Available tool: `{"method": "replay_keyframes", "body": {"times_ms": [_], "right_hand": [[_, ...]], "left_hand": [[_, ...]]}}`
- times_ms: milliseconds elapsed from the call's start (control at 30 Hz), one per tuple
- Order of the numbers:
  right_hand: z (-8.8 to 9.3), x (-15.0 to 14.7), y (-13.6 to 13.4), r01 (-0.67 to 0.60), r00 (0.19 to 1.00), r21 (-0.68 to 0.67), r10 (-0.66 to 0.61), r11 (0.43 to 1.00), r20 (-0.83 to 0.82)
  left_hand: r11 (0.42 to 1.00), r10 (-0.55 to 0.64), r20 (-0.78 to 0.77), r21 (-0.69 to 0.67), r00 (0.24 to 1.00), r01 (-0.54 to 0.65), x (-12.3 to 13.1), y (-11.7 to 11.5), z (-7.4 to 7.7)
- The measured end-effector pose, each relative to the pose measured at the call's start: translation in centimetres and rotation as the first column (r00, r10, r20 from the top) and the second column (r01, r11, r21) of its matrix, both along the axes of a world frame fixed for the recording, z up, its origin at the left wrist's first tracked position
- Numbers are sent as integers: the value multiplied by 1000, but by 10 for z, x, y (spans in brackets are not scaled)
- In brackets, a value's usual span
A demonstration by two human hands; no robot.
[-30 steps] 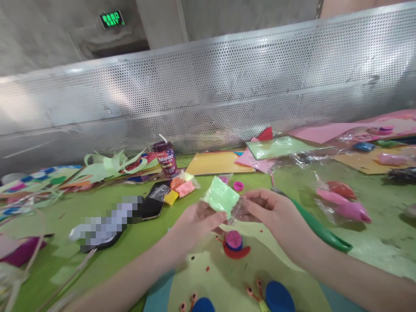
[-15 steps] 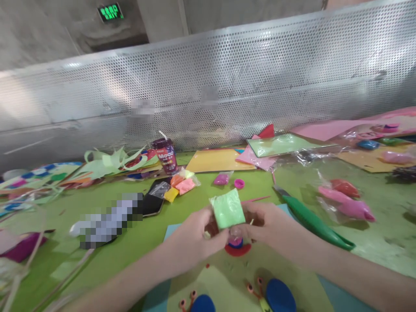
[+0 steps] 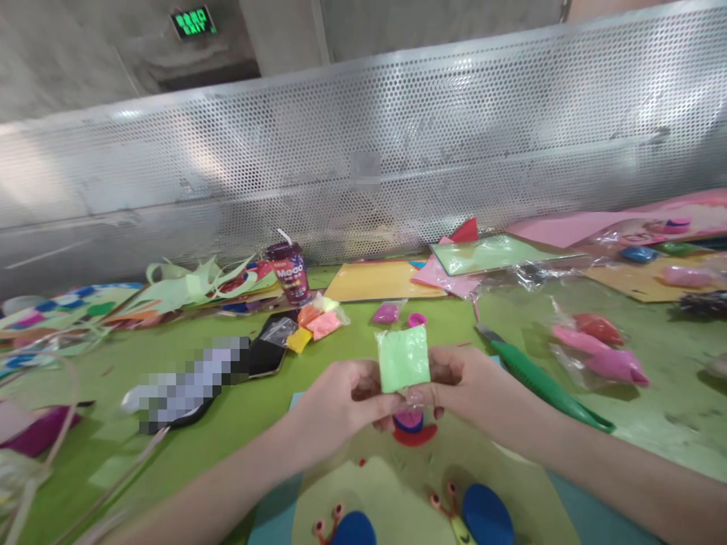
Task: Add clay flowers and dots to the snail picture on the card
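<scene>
Between my two hands, above the far part of a clay picture point(image 3: 375, 484), is a clear packet of light green modelling clay point(image 3: 404, 359). My left hand point(image 3: 346, 397) grips its lower left edge with thumb and fingers. The fingers of my right hand point(image 3: 454, 382) close on its lower right edge, both thumbs meeting near the bottom. Just below the packet, a pink, blue and red clay shape point(image 3: 414, 433) is partly covered by my fingers. Nearer me on the picture are two snail figures with round blue shells point(image 3: 487, 515) and orange eye stalks.
A green-handled tool point(image 3: 550, 382) lies to the right, beside pink and red clay packets point(image 3: 605, 352). Left of my hands are small clay packets point(image 3: 323, 325), a black phone point(image 3: 268, 350) and a purple cup point(image 3: 291, 274) with a straw. A perforated metal panel point(image 3: 397, 151) stands behind the table.
The green clay packet has turned a little, its face now more upright and square to me. Both hands keep hold of it, with slight finger shifts.
</scene>
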State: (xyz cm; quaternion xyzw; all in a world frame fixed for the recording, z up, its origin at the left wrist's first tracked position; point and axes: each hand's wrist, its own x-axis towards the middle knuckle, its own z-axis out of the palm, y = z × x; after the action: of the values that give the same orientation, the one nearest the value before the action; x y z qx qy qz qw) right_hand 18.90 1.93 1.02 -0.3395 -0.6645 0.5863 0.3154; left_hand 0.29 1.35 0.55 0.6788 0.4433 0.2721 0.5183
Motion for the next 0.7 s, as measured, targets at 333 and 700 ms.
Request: {"method": "replay_keyframes", "body": {"times_ms": [333,700], "right_hand": [[0,-1,-3,33,998,-9,-33,999,60],[0,-3,-3,4,998,-78,1,997,60]], "left_hand": [[999,-7,-11,-32,1000,6,3,-3,6],[994,-78,31,-78,996,81,2,-1,5]]}}
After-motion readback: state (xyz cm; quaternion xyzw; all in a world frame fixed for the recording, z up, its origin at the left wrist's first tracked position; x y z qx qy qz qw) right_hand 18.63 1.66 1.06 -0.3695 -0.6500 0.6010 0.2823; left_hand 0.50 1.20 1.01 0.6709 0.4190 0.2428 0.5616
